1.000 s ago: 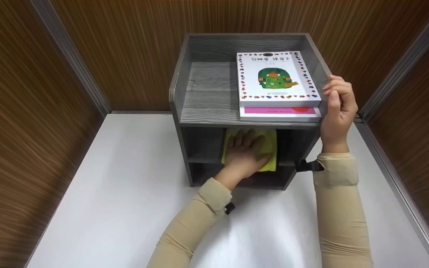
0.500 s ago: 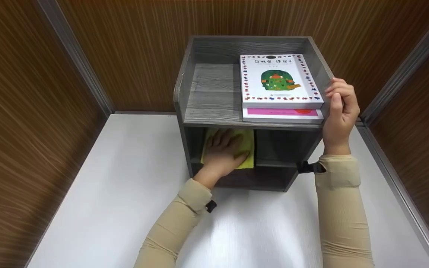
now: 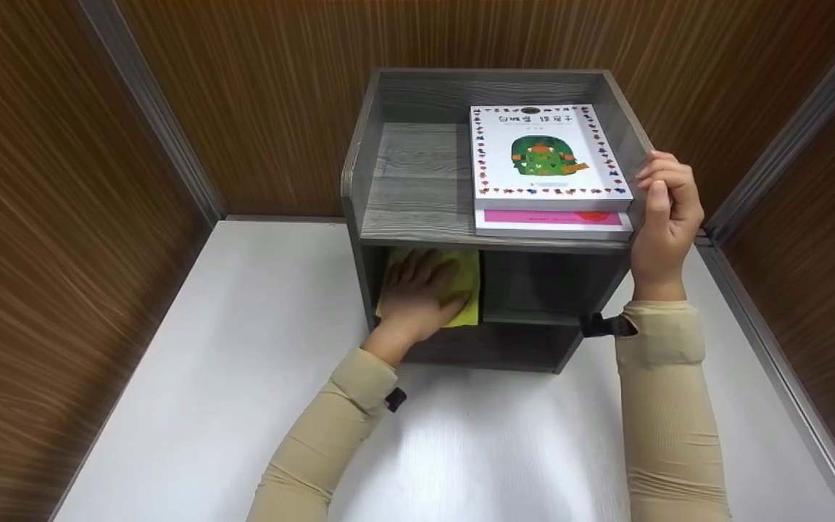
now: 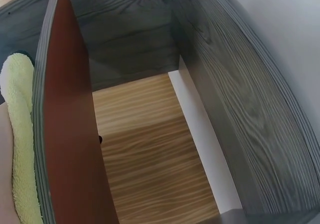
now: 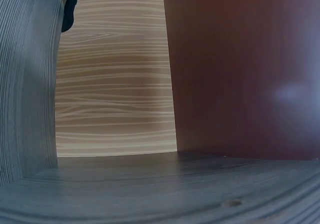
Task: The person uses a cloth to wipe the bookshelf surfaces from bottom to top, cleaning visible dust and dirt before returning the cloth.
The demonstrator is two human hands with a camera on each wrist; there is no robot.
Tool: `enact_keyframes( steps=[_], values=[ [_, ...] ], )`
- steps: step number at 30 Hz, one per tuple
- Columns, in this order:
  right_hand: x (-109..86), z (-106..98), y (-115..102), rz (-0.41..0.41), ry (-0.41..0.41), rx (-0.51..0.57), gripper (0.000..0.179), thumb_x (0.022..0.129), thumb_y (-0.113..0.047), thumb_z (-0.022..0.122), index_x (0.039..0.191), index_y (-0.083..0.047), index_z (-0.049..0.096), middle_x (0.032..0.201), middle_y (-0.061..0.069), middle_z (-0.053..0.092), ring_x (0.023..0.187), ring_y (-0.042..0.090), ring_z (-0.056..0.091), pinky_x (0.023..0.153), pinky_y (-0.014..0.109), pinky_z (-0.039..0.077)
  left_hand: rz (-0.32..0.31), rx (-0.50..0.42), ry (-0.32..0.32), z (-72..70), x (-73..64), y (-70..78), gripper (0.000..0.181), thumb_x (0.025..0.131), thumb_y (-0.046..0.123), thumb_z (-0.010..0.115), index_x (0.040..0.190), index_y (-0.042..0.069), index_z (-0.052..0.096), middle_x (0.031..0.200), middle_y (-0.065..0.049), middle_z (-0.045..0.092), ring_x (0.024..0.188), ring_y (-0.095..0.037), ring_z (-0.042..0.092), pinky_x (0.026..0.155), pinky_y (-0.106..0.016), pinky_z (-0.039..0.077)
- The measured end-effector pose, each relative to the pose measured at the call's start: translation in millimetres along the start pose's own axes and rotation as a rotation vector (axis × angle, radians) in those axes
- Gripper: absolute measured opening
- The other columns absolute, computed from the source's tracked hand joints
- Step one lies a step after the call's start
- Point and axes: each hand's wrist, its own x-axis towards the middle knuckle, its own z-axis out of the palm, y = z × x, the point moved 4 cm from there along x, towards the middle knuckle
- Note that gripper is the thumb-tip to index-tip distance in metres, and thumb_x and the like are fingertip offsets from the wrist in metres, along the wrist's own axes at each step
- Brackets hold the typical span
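Note:
A yellow cloth (image 3: 470, 272) lies on the middle shelf of a small grey wood-grain shelf unit (image 3: 417, 174), at the compartment's left side. My left hand (image 3: 412, 301) rests flat on it, fingers spread and reaching inward. In the left wrist view the cloth (image 4: 22, 139) shows as a fluffy strip along the shelf board (image 4: 42, 114), with a bit of the hand at the frame's edge. My right hand (image 3: 667, 228) grips the top edge of the unit's right side panel, its fingers curled over. The right wrist view does not show that hand, only the unit's lower inside.
Two books lie stacked on the right of the top shelf: a white one with a green picture (image 3: 551, 156) over one with a pink band (image 3: 533, 217). The unit stands on a white table (image 3: 243, 362) against brown wood-grain walls (image 3: 280, 109).
My left hand has slid the yellow cloth leftward along the middle shelf, toward the left side panel. The right hand keeps its hold on the right panel.

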Motion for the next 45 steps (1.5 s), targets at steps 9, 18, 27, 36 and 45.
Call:
enact_keyframes(
  steps=[9, 18, 27, 36, 45],
  values=[
    [-1.2, 2, 0, -0.002, 0.001, -0.003, 0.017, 0.081, 0.006, 0.037, 0.075, 0.018, 0.045, 0.079, 0.008, 0.055, 0.102, 0.032, 0.05, 0.101, 0.043, 0.031, -0.011, -0.028, 0.016, -1.7, -5.5, -10.3, 0.061, 0.092, 0.062, 0.031, 0.144, 0.032, 0.033, 0.152, 0.003, 0.021, 0.14, -0.026, 0.009, 0.111, -0.045, 0.002],
    [1.3, -1, 2, 0.003, 0.025, 0.012, 0.016, 0.082, 0.007, 0.037, 0.073, 0.018, 0.045, 0.077, 0.01, 0.054, 0.098, 0.034, 0.05, 0.101, 0.043, 0.032, -0.057, -0.022, 0.028, 1.7, -2.3, -3.7, 0.061, 0.09, 0.062, 0.034, 0.144, 0.033, 0.033, 0.152, 0.003, 0.021, 0.14, -0.027, 0.01, 0.111, -0.047, 0.006],
    [0.8, -1, 2, 0.013, 0.025, 0.002, 0.017, 0.082, 0.006, 0.037, 0.074, 0.018, 0.046, 0.078, 0.009, 0.055, 0.1, 0.033, 0.05, 0.101, 0.042, 0.032, -0.06, 0.027, 0.067, 4.8, 1.8, 5.5, 0.061, 0.091, 0.062, 0.031, 0.144, 0.031, 0.034, 0.15, 0.001, 0.024, 0.139, -0.028, 0.011, 0.109, -0.051, 0.008],
    [-2.8, 0, 2, 0.011, 0.011, -0.006, 0.017, 0.082, 0.005, 0.038, 0.075, 0.019, 0.045, 0.078, 0.008, 0.055, 0.102, 0.033, 0.051, 0.101, 0.043, 0.032, -0.027, 0.079, 0.044, 14.0, 9.5, 37.4, 0.064, 0.092, 0.063, 0.025, 0.145, 0.028, 0.03, 0.15, -0.005, 0.02, 0.138, -0.033, 0.011, 0.106, -0.054, 0.014],
    [-0.5, 0, 0, 0.005, 0.015, 0.008, 0.017, 0.082, 0.006, 0.038, 0.074, 0.019, 0.045, 0.078, 0.008, 0.055, 0.102, 0.033, 0.05, 0.102, 0.043, 0.031, -0.001, 0.118, -0.013, 20.9, 28.7, 89.4, 0.066, 0.091, 0.065, 0.021, 0.147, 0.03, 0.024, 0.152, -0.005, 0.014, 0.138, -0.034, 0.007, 0.106, -0.053, 0.013]
  ],
)
